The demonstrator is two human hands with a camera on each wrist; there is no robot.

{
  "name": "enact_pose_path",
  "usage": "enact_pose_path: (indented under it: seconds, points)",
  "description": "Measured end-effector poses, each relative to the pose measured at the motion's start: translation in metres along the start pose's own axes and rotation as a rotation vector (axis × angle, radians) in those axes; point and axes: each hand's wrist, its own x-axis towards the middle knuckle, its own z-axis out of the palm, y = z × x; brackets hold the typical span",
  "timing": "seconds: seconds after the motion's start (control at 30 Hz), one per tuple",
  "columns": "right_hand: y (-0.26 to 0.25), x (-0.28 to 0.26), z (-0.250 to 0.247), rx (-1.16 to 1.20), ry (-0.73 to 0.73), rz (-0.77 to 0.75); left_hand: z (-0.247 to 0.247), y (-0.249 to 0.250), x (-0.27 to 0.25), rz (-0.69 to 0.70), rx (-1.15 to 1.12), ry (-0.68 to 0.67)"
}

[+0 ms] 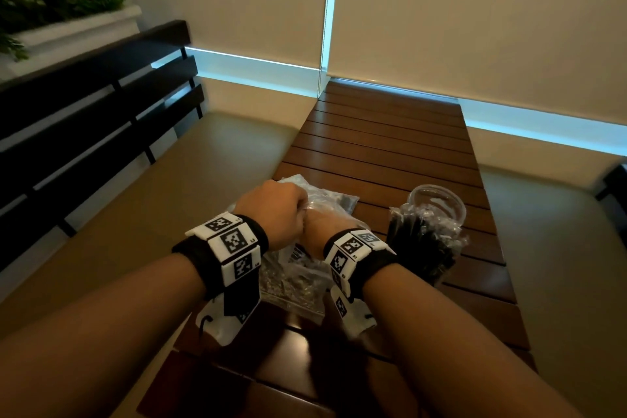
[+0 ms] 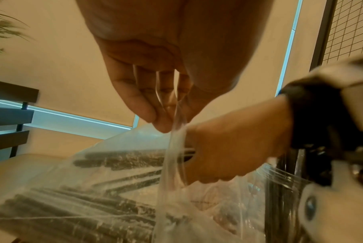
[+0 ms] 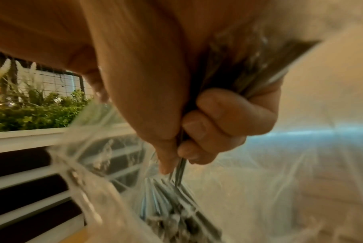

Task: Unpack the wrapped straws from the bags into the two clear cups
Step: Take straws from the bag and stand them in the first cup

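Left hand [image 1: 274, 210] pinching the lip of a clear bag [image 2: 72, 189], holding its mouth up. Right hand [image 2: 234, 152] reaching inside, fingers [image 3: 215, 118] curling around a bundle of dark wrapped straws [image 3: 244, 65]. Bag lying at the near left edge of the slatted wooden surface [image 1: 390, 132]. Just right of the hands, two clear cups: nearer cup [image 1: 424, 248] holding wrapped straws, farther cup [image 1: 437, 204] touching behind it. Slats stretching bare toward the far wall. Dark bench back [image 1: 95, 105] standing across the floor gap, left.
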Motion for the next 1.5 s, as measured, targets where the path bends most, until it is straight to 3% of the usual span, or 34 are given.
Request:
enact_pose_path:
  seconds: [0.3, 0.6, 0.77, 0.93, 1.03, 1.13, 1.23, 1.33, 1.37, 1.5]
  points:
    - [0.033, -0.108, -0.087, -0.441, 0.095, -0.03, 0.005, 0.018, 0.005, -0.106, -0.061, -0.011]
    - [0.075, -0.198, -0.152, -0.564, 0.251, 0.162, 0.011, 0.054, -0.015, -0.131, -0.003, -0.07]
    - [0.085, -0.194, -0.157, -0.302, 0.44, 0.219, -0.013, 0.082, -0.018, -0.062, -0.201, -0.041]
    - [0.078, -0.161, -0.109, 0.187, 0.445, 0.058, -0.047, 0.115, -0.019, 0.097, -0.928, -0.149]
    - [0.072, -0.147, -0.085, 0.345, 0.511, -0.043, -0.055, 0.121, -0.019, -0.008, -1.206, -0.103]
    - [0.065, -0.137, -0.071, 0.467, 0.483, -0.102, -0.055, 0.126, -0.014, -0.106, -1.363, -0.046]
    - [0.068, -0.134, -0.08, 0.38, 0.346, -0.189, -0.054, 0.129, -0.008, -0.078, -1.291, 0.056]
    - [0.08, -0.145, -0.109, 0.327, 0.303, -0.202, -0.055, 0.126, -0.002, 0.012, -0.985, 0.15]
    - [0.085, -0.151, -0.121, 0.382, 0.393, -0.171, -0.055, 0.125, 0.0, 0.0, -0.871, 0.185]
    - [0.094, -0.18, -0.173, 0.85, 1.034, -0.058, -0.046, 0.122, -0.001, -0.018, -0.453, 0.21]
